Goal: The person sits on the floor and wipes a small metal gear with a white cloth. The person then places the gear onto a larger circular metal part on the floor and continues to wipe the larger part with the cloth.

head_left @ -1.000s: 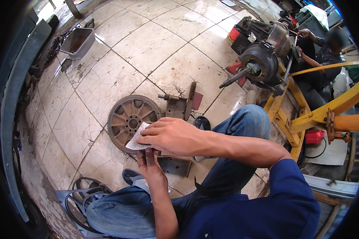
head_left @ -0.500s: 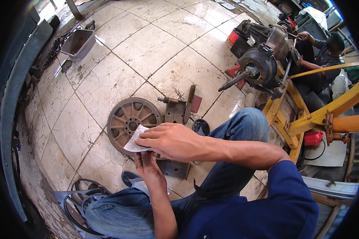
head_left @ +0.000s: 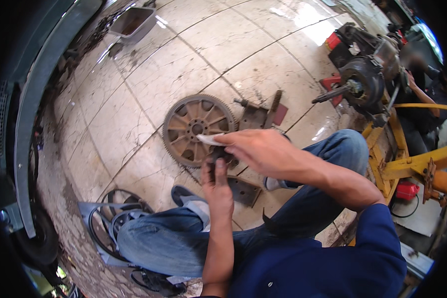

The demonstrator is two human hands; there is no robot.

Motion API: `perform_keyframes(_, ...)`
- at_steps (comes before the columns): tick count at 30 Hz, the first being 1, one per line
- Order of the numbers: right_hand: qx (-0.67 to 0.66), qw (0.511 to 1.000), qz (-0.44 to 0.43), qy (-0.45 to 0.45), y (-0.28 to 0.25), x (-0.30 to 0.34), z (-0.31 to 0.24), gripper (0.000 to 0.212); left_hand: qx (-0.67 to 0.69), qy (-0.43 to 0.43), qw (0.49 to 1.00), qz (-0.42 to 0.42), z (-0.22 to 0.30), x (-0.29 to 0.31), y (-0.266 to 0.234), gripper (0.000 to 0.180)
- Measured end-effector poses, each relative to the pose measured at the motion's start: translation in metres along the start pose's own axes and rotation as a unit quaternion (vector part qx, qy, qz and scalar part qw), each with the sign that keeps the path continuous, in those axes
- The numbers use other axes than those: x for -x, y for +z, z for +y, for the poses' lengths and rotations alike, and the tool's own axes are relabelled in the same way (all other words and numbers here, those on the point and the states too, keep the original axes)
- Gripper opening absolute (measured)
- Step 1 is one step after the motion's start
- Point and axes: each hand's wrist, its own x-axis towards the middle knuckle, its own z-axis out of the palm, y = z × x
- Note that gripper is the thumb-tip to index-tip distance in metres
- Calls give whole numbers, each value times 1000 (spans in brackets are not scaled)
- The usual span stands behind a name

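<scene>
My right hand (head_left: 258, 151) grips a folded whitish sheet (head_left: 209, 139), like sandpaper or cloth, over the near right part of a rusty flywheel (head_left: 176, 131). Below it, my left hand (head_left: 217, 184) has its fingers closed around a small dark part (head_left: 222, 156), mostly hidden by the fingers and the sheet, so its kind is unclear. The flywheel, with a toothed rim and several spokes, lies flat on the tiled floor in front of me.
Steel brackets (head_left: 253, 117) and a drilled steel plate (head_left: 243, 191) lie beside the flywheel. A grey bin (head_left: 134, 24) stands far left. At right are an axle assembly (head_left: 357, 74), a yellow frame (head_left: 400, 161) and a co-worker (head_left: 422, 94). A fan shroud (head_left: 97, 223) lies near left.
The view has shifted, so the floor things appear farther right. The sheet, broad side showing before, is now seen nearly edge-on. Both hands stay close together near the flywheel.
</scene>
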Motion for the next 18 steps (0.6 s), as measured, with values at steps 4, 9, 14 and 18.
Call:
perform_keyframes(4, -11, 999, 30, 17, -1, -2, -1, 35, 5, 25, 1000, -19, 5, -1, 1, 23)
perform_keyframes(9, -3, 999, 39, 20, -5, -5, -6, 41, -32, 50, 997, -48, 15, -2, 8, 23)
perform_keyframes(14, 27, 998, 20, -58, -2, -3, -9, 45, -46, 62, 997, -30, 12, -4, 8, 23)
perform_keyframes(18, 122, 989, 19, -79, 7, 1, -6, 49, -247, 93, 965, 1, 5, -10, 1, 21)
